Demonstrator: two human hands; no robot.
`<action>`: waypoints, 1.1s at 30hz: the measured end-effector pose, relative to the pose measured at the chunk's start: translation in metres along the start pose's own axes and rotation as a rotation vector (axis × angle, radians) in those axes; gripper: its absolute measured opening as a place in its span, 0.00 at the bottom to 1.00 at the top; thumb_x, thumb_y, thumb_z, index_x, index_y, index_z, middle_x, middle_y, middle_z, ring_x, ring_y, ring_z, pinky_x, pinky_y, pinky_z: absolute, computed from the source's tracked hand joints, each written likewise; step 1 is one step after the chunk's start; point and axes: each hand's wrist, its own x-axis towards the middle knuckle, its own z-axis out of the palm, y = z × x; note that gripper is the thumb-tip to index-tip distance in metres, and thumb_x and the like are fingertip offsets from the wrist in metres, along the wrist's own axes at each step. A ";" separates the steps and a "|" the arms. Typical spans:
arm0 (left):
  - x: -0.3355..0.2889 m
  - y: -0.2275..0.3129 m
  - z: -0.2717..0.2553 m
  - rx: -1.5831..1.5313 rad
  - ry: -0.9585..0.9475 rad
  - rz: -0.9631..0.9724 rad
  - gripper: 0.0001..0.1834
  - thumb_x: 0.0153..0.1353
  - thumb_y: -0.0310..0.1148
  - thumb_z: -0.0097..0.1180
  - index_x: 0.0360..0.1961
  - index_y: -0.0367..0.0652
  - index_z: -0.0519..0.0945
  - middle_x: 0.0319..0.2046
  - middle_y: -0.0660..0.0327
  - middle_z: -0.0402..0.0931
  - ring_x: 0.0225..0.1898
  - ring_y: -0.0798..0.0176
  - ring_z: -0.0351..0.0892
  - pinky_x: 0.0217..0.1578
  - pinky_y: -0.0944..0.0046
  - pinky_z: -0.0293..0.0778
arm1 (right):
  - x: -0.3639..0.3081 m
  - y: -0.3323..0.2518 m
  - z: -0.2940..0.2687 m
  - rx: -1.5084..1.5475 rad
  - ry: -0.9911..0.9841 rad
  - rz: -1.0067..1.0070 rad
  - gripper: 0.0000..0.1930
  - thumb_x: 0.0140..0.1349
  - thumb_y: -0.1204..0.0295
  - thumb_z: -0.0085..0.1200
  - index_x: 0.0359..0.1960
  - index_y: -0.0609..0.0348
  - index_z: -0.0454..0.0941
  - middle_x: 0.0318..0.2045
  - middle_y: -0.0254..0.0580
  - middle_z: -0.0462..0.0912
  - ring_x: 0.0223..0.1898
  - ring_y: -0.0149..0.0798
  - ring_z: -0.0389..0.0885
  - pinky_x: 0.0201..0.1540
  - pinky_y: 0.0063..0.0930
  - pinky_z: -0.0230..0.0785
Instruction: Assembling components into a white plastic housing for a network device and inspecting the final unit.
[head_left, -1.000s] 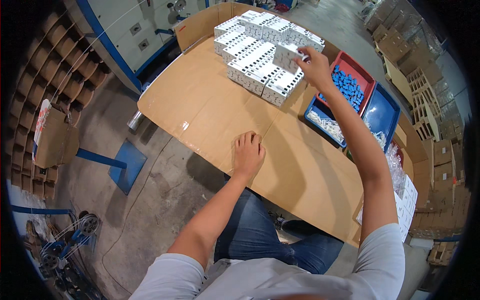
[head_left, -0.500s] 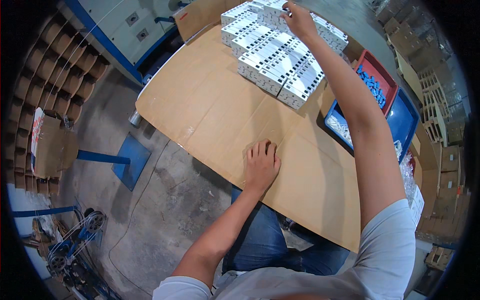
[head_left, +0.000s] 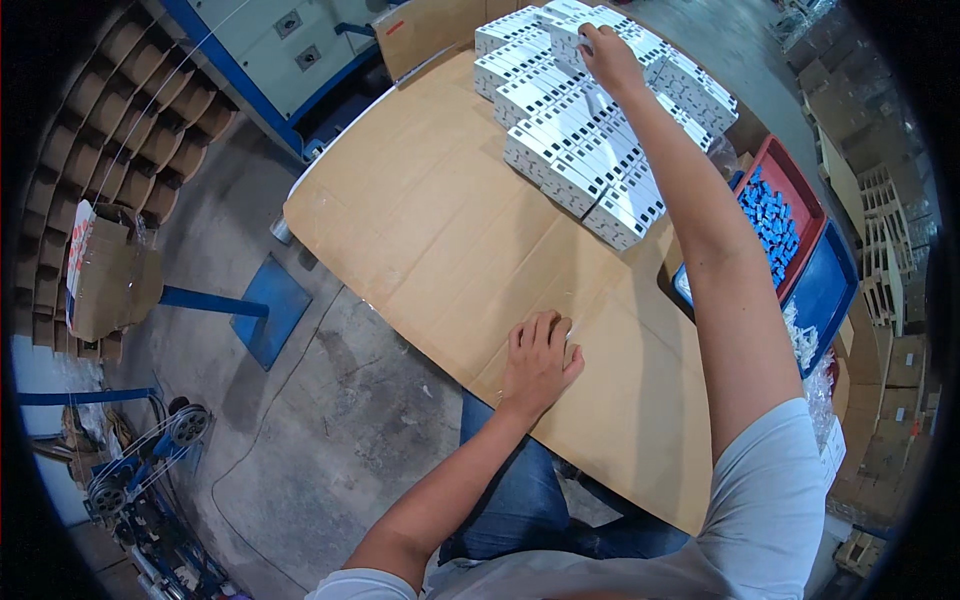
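Observation:
Stacked rows of slim white boxes (head_left: 590, 130) with black square marks stand at the far side of the cardboard-covered table (head_left: 430, 220). My right arm is stretched out to them. At the back rows, my right hand (head_left: 612, 65) is closed, thumb and fingers pinching the end of a white box on the upper layer; the palm hides part of that box. Close to the table's near edge, my left hand (head_left: 540, 365) lies palm down on the cardboard, fingers loosely spread and slightly bent, holding nothing.
On the right, a red tray (head_left: 790, 180) holds small blue pieces. Beside it sits a blue tray (head_left: 835, 290) with white pieces near its end, partly behind my right arm. A cardboard flap (head_left: 430, 35) rises at the back left; a blue-legged stand (head_left: 265, 310) is on the floor.
The view has shifted, so the table and boxes sit lower and farther right. My right hand stays at the back boxes, and my left hand still rests on the cardboard.

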 end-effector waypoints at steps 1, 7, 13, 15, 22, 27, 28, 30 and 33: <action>0.001 0.001 0.000 0.001 -0.001 -0.001 0.23 0.57 0.42 0.62 0.51 0.43 0.77 0.51 0.57 0.73 0.57 0.56 0.71 0.58 0.53 0.65 | 0.000 0.003 0.001 -0.009 0.005 -0.006 0.14 0.67 0.64 0.59 0.52 0.46 0.76 0.42 0.48 0.82 0.43 0.54 0.84 0.44 0.46 0.78; -0.001 -0.002 0.003 0.030 -0.026 -0.013 0.24 0.58 0.43 0.61 0.52 0.42 0.77 0.52 0.57 0.73 0.58 0.57 0.70 0.59 0.53 0.64 | -0.005 -0.005 0.013 0.003 0.017 0.028 0.14 0.65 0.64 0.61 0.51 0.46 0.76 0.41 0.48 0.80 0.44 0.53 0.84 0.44 0.46 0.78; 0.001 0.001 0.003 -0.018 -0.024 -0.010 0.27 0.57 0.42 0.64 0.55 0.43 0.74 0.53 0.56 0.73 0.58 0.52 0.71 0.59 0.50 0.63 | -0.006 0.008 0.021 -0.031 0.160 -0.068 0.14 0.60 0.67 0.65 0.48 0.48 0.78 0.40 0.46 0.79 0.44 0.52 0.81 0.46 0.44 0.77; 0.001 0.000 0.003 0.010 -0.033 -0.015 0.27 0.57 0.42 0.64 0.56 0.43 0.74 0.53 0.57 0.73 0.58 0.53 0.71 0.59 0.50 0.63 | -0.007 0.008 0.021 -0.056 0.202 -0.067 0.15 0.60 0.66 0.65 0.48 0.49 0.78 0.41 0.45 0.79 0.44 0.51 0.81 0.46 0.45 0.77; -0.001 -0.001 0.005 0.006 -0.050 -0.026 0.27 0.57 0.43 0.64 0.56 0.44 0.74 0.53 0.57 0.72 0.58 0.54 0.70 0.59 0.51 0.63 | -0.002 -0.002 0.009 -0.067 0.089 0.015 0.09 0.59 0.73 0.58 0.39 0.64 0.79 0.42 0.56 0.76 0.45 0.57 0.77 0.48 0.48 0.73; 0.002 0.000 0.003 0.003 -0.049 -0.017 0.27 0.57 0.43 0.64 0.55 0.43 0.74 0.53 0.56 0.72 0.59 0.54 0.70 0.59 0.51 0.63 | -0.002 -0.010 -0.001 -0.055 0.084 0.050 0.10 0.59 0.73 0.59 0.41 0.64 0.79 0.44 0.56 0.76 0.47 0.57 0.77 0.49 0.49 0.73; 0.002 0.000 0.003 0.004 -0.048 -0.018 0.27 0.57 0.43 0.64 0.55 0.43 0.74 0.53 0.56 0.72 0.59 0.54 0.70 0.59 0.51 0.63 | -0.002 -0.012 -0.003 -0.054 0.084 0.049 0.10 0.59 0.73 0.59 0.41 0.64 0.79 0.44 0.56 0.76 0.47 0.57 0.77 0.49 0.49 0.73; 0.001 0.000 0.004 0.012 -0.056 -0.027 0.27 0.57 0.42 0.64 0.55 0.43 0.74 0.53 0.56 0.72 0.59 0.53 0.70 0.60 0.50 0.63 | -0.003 -0.016 -0.005 -0.090 0.101 0.058 0.11 0.59 0.72 0.60 0.42 0.63 0.80 0.45 0.56 0.76 0.48 0.57 0.77 0.50 0.48 0.73; 0.001 -0.001 0.004 0.010 -0.048 -0.026 0.27 0.57 0.42 0.64 0.55 0.43 0.74 0.53 0.56 0.72 0.59 0.53 0.70 0.60 0.50 0.63 | -0.002 -0.018 -0.006 -0.047 0.064 0.069 0.11 0.60 0.72 0.60 0.42 0.63 0.80 0.46 0.56 0.77 0.48 0.57 0.77 0.51 0.48 0.73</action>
